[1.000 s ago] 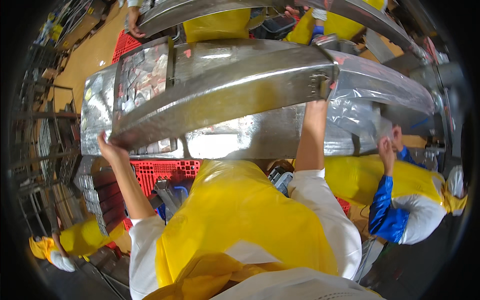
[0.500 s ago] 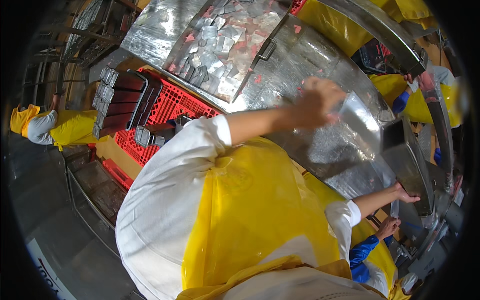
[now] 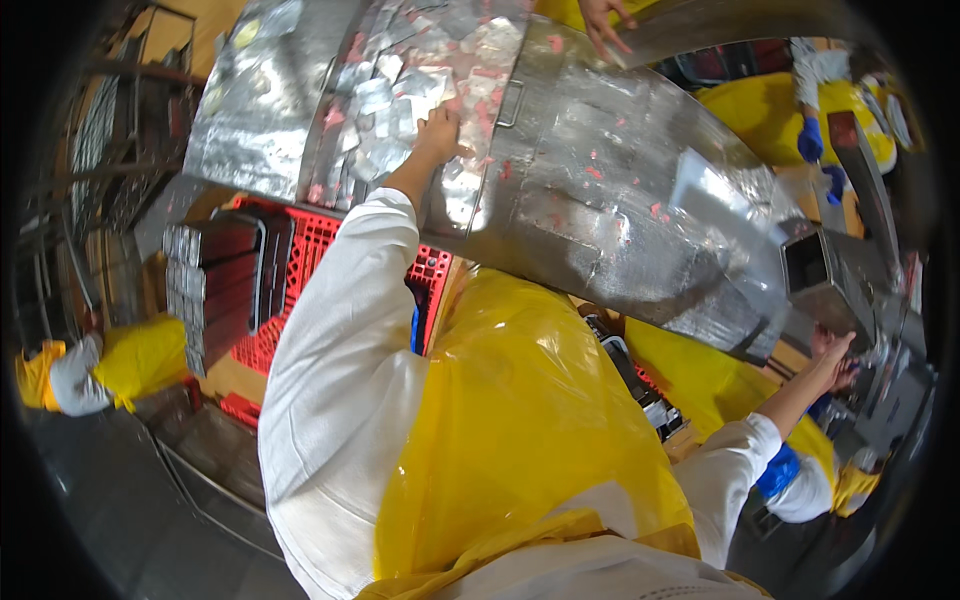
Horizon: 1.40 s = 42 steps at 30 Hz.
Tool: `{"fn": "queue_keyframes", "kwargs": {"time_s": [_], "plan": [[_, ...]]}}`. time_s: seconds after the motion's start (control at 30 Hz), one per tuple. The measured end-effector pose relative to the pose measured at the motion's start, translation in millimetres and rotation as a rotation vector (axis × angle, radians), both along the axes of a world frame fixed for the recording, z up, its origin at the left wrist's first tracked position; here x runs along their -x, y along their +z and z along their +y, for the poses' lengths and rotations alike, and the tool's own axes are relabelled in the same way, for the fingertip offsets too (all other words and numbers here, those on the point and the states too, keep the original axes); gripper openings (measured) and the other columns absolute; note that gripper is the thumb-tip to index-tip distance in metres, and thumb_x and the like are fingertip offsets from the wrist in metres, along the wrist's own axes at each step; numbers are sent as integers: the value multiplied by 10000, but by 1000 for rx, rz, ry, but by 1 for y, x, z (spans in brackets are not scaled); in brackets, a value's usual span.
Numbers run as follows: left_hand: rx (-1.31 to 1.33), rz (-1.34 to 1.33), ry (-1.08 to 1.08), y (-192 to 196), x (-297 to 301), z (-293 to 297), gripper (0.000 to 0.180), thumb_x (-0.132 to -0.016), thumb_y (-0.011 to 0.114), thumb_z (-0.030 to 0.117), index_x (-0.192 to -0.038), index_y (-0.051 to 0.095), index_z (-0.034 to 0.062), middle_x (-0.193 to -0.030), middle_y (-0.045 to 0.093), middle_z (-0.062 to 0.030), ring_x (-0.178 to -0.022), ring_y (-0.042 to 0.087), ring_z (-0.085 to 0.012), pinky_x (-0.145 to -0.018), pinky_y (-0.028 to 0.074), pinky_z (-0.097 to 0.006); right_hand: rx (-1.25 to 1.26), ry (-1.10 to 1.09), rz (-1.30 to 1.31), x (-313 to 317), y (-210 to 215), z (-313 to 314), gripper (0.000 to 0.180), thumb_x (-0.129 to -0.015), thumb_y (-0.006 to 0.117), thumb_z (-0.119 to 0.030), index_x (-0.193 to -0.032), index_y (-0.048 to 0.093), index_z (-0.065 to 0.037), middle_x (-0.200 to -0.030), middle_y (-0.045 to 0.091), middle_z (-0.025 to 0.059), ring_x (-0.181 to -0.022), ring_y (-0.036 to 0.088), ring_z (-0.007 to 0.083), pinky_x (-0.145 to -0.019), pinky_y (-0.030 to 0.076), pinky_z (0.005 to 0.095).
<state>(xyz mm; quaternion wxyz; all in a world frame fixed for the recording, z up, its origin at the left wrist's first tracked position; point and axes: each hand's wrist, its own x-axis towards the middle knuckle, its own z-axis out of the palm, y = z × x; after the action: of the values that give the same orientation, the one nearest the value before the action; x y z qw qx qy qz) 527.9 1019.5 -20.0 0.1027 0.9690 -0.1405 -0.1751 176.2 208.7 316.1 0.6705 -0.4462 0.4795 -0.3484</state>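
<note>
My left hand (image 3: pixel 438 135) reaches into a shallow metal tray section (image 3: pixel 462 212) holding many thin square metal plates (image 3: pixel 385 150) and pink scraps. Its fingers are curled down among the plates, and what they pinch is hidden. My right hand (image 3: pixel 830 352) grips the near end of a long, open-ended rectangular metal box (image 3: pixel 838 285) at the right end of the table. The dark hollow of the box faces the tabletop. A clear plastic sheet (image 3: pixel 705 190) lies on the metal table (image 3: pixel 570 130) between my hands.
Red plastic crates (image 3: pixel 310 240) and stacked long metal boxes (image 3: pixel 210 290) stand left of the table. Another person's hand (image 3: pixel 605 25) rests at the far edge beside a long metal bar (image 3: pixel 740 32). A blue-gloved co-worker (image 3: pixel 810 140) stands at far right. Pink scraps (image 3: pixel 593 172) dot the tabletop.
My left hand has swung left from above the middle of the table to the plates. My right hand stays at the metal box, whose open end now faces more into view.
</note>
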Motion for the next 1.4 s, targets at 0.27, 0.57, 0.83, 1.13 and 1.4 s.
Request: {"fn": "queue_keyframes", "kwargs": {"time_s": [0.27, 0.57, 0.83, 1.13, 1.4], "plan": [[461, -122, 166, 40, -6, 15, 308, -767, 778, 195, -976, 691, -14, -933, 703, -191, -853, 684, -320, -744, 509, -408, -188, 216, 247, -51, 56, 92, 708, -823, 588, -566, -1259, 508, -14, -1232, 565, 171, -1089, 529, 321, -945, 412, 446], [1336, 798, 239, 193, 69, -142, 285, -984, 548, 141, -1186, 601, -53, -1129, 634, -127, -958, 653, -191, -912, 558, -325, 118, 4, 187, -66, 47, 81, 430, -791, 557, -455, -1038, 602, -105, -1005, 646, 113, -890, 620, 290, -691, 513, 462], [1476, 1134, -176, 299, 115, -403, 247, -946, 620, 118, -1087, 617, -84, -964, 663, -104, -857, 686, -228, -809, 580, -335, 94, 11, 170, -73, 47, 81, 462, -801, 562, -480, -1082, 578, -114, -1026, 623, 90, -881, 620, 258, -697, 523, 425], [1481, 957, 160, 284, 148, -440, 325, -852, 769, 244, -853, 543, 9, -861, 612, -54, -784, 610, -101, -613, 543, -262, 102, -133, 207, -68, 28, 70, 533, -804, 545, -520, -1151, 550, -116, -1093, 597, 111, -928, 615, 275, -714, 517, 468], [1564, 1010, 102, 287, 153, -436, 410, -873, 737, 195, -1153, 561, -48, -1040, 654, -87, -910, 635, -118, -762, 560, -276, 133, -63, 24, -66, 18, 69, 1023, -720, 703, -400, -1407, 165, 135, -1289, 448, 277, -1037, 604, 365, -792, 548, 505]]}}
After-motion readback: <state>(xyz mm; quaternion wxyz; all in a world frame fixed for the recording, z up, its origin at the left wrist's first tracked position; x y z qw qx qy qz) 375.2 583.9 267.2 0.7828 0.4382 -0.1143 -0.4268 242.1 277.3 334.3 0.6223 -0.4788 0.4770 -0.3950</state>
